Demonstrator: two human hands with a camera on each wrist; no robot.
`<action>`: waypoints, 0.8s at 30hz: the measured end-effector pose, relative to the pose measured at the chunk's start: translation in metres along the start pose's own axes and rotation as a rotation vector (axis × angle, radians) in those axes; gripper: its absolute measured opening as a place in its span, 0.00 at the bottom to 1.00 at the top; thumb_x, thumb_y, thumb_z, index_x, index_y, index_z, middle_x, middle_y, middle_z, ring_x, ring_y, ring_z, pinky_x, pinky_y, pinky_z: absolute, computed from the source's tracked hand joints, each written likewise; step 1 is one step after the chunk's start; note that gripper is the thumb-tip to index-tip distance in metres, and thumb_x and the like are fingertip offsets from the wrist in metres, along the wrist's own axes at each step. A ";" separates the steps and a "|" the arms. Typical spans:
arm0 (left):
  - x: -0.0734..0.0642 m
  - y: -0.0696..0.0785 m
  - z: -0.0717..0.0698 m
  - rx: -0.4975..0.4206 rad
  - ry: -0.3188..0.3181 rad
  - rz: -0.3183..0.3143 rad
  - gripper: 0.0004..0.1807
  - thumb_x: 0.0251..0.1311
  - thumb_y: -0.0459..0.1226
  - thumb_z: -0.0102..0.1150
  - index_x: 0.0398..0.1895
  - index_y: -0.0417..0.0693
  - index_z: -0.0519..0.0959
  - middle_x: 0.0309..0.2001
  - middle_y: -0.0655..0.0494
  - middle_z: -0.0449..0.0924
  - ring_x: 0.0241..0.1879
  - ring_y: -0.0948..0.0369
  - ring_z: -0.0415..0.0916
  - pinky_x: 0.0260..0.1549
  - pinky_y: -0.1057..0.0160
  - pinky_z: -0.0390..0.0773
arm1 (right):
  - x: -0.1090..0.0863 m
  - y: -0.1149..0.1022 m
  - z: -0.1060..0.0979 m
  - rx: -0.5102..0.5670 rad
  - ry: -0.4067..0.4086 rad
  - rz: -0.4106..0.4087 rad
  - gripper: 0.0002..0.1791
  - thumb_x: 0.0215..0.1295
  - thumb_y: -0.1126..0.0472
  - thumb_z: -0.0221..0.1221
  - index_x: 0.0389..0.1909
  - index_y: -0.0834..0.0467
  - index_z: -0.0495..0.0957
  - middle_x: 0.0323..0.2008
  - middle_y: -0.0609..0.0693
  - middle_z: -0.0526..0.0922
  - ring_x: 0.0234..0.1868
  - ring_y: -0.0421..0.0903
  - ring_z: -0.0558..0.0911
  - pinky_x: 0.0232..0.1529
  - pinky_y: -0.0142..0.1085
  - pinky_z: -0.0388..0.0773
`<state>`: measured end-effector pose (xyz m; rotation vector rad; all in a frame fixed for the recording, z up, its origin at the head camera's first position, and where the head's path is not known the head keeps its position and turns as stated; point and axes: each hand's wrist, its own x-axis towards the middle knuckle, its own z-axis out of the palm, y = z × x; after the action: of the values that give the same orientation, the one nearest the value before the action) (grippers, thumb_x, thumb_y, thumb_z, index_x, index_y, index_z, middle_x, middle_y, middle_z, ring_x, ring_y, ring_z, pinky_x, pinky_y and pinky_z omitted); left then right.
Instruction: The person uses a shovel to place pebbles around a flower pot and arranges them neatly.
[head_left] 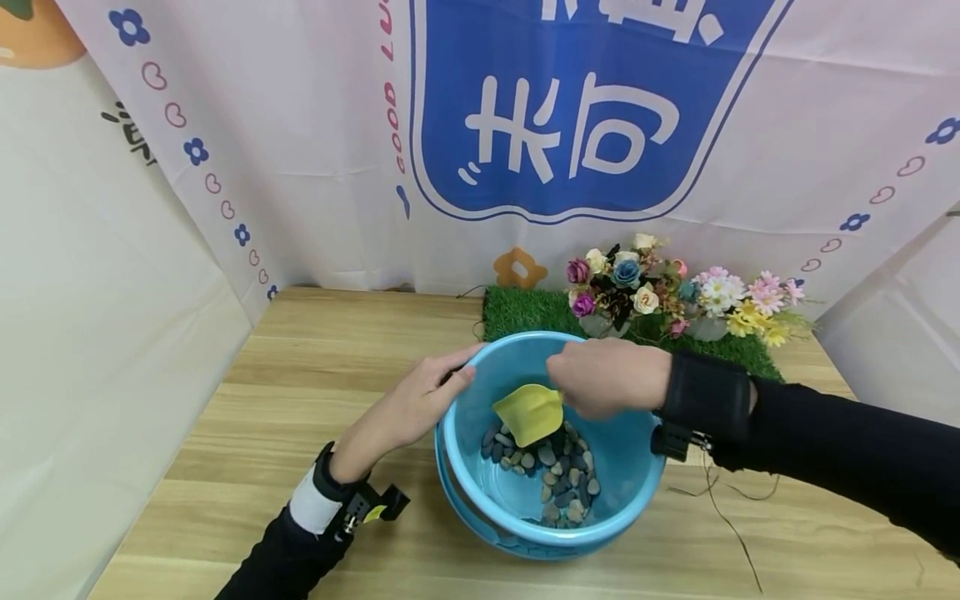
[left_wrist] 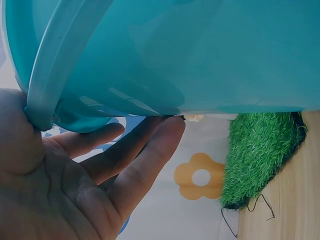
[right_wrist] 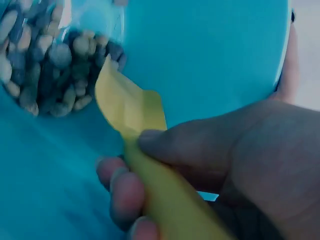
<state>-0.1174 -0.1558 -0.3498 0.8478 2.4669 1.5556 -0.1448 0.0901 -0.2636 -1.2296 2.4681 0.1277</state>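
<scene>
A light blue bucket (head_left: 624,477) stands on the wooden table, with grey, dark and tan pebbles (head_left: 573,483) over its bottom. My left hand (head_left: 405,408) holds the bucket's left rim, thumb at the edge and fingers along the outer wall. Beside that thumb in the left wrist view runs the bucket's handle (left_wrist: 62,55). Inside the bucket, my right hand (head_left: 611,377) grips a yellow toy shovel (head_left: 531,415) by its handle, the thumb pressed on top near the blade. The blade hangs over the pebbles and hides some of them. Its scoop side faces partly away in the head view.
Behind the bucket lies a strip of artificial grass (head_left: 525,312) bearing bunches of artificial flowers (head_left: 633,287). A printed white cloth (head_left: 322,200) hangs along the back. Thin dark strings (head_left: 731,525) lie on the table (head_left: 300,375) right of the bucket.
</scene>
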 end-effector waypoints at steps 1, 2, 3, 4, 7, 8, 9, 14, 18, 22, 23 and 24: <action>0.000 0.000 0.000 0.000 0.001 -0.002 0.23 0.73 0.45 0.35 0.69 0.53 0.59 0.45 0.46 0.79 0.29 0.57 0.81 0.26 0.62 0.82 | 0.001 0.000 -0.002 -0.010 -0.013 0.008 0.12 0.66 0.66 0.49 0.21 0.53 0.66 0.16 0.46 0.57 0.14 0.39 0.59 0.15 0.31 0.56; 0.000 0.001 0.000 0.002 0.001 -0.005 0.23 0.73 0.45 0.35 0.69 0.52 0.59 0.45 0.46 0.79 0.29 0.57 0.81 0.27 0.62 0.82 | 0.003 -0.001 -0.003 -0.017 -0.027 0.017 0.12 0.66 0.65 0.50 0.22 0.53 0.67 0.17 0.46 0.58 0.15 0.39 0.60 0.15 0.31 0.56; 0.000 0.003 0.000 0.004 0.000 -0.008 0.23 0.73 0.45 0.35 0.69 0.52 0.59 0.45 0.46 0.79 0.30 0.57 0.81 0.27 0.62 0.82 | 0.003 -0.001 -0.005 -0.025 -0.038 0.019 0.11 0.65 0.65 0.50 0.23 0.53 0.67 0.17 0.46 0.59 0.15 0.40 0.60 0.15 0.31 0.57; 0.000 0.005 0.000 0.004 -0.001 -0.009 0.23 0.73 0.43 0.35 0.68 0.50 0.59 0.45 0.45 0.79 0.30 0.57 0.81 0.27 0.62 0.82 | 0.004 -0.001 -0.007 -0.033 -0.048 0.020 0.10 0.65 0.65 0.51 0.23 0.53 0.68 0.17 0.46 0.60 0.15 0.40 0.61 0.16 0.31 0.57; -0.001 0.017 -0.001 -0.007 -0.007 -0.010 0.23 0.73 0.39 0.35 0.68 0.43 0.59 0.45 0.42 0.78 0.32 0.55 0.81 0.28 0.62 0.82 | 0.006 -0.004 -0.011 -0.050 -0.076 0.014 0.08 0.65 0.66 0.51 0.26 0.54 0.68 0.17 0.47 0.60 0.16 0.40 0.61 0.16 0.31 0.58; -0.001 0.022 -0.002 -0.012 -0.011 -0.008 0.23 0.73 0.37 0.35 0.68 0.41 0.58 0.46 0.41 0.77 0.33 0.55 0.80 0.29 0.62 0.81 | 0.007 -0.005 -0.012 -0.056 -0.085 0.015 0.08 0.65 0.66 0.51 0.26 0.54 0.69 0.17 0.47 0.60 0.16 0.40 0.61 0.17 0.31 0.58; -0.001 0.024 -0.002 -0.018 -0.012 -0.006 0.22 0.72 0.36 0.35 0.67 0.40 0.58 0.47 0.40 0.77 0.33 0.54 0.80 0.30 0.62 0.81 | 0.008 -0.006 -0.013 -0.064 -0.090 0.012 0.08 0.65 0.66 0.50 0.26 0.54 0.69 0.17 0.47 0.60 0.16 0.40 0.61 0.16 0.31 0.58; -0.001 0.016 -0.002 -0.003 -0.009 -0.008 0.22 0.73 0.38 0.35 0.68 0.44 0.58 0.48 0.43 0.77 0.33 0.57 0.80 0.31 0.62 0.81 | 0.016 -0.013 -0.014 -0.121 -0.099 -0.007 0.09 0.64 0.67 0.53 0.25 0.54 0.69 0.17 0.46 0.63 0.18 0.41 0.64 0.17 0.30 0.62; 0.000 0.003 -0.001 0.011 -0.012 -0.009 0.23 0.73 0.44 0.34 0.69 0.53 0.58 0.44 0.48 0.79 0.31 0.59 0.80 0.31 0.63 0.81 | 0.022 -0.015 -0.011 -0.140 -0.108 -0.006 0.09 0.63 0.67 0.55 0.25 0.54 0.69 0.17 0.46 0.65 0.18 0.41 0.66 0.18 0.30 0.65; 0.000 -0.001 -0.001 0.001 -0.015 0.000 0.23 0.73 0.46 0.33 0.69 0.55 0.58 0.37 0.49 0.81 0.28 0.58 0.80 0.31 0.62 0.81 | 0.031 -0.014 -0.008 -0.154 -0.142 0.010 0.07 0.64 0.68 0.53 0.27 0.55 0.70 0.17 0.46 0.65 0.18 0.41 0.66 0.19 0.31 0.64; 0.000 -0.001 -0.001 -0.001 -0.017 0.001 0.23 0.73 0.46 0.33 0.69 0.55 0.58 0.35 0.49 0.81 0.28 0.58 0.80 0.31 0.62 0.81 | 0.033 -0.014 -0.007 -0.154 -0.161 0.019 0.06 0.64 0.67 0.53 0.28 0.55 0.71 0.18 0.46 0.65 0.18 0.41 0.66 0.20 0.32 0.64; 0.000 -0.001 -0.001 -0.003 -0.018 0.001 0.23 0.73 0.46 0.33 0.69 0.55 0.57 0.34 0.48 0.81 0.28 0.58 0.80 0.31 0.62 0.81 | 0.036 -0.013 -0.007 -0.155 -0.180 0.029 0.05 0.65 0.67 0.52 0.30 0.55 0.72 0.18 0.47 0.66 0.19 0.41 0.66 0.21 0.32 0.64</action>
<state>-0.1178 -0.1572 -0.3504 0.8587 2.4513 1.5445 -0.1559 0.0535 -0.2697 -1.1875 2.3553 0.4256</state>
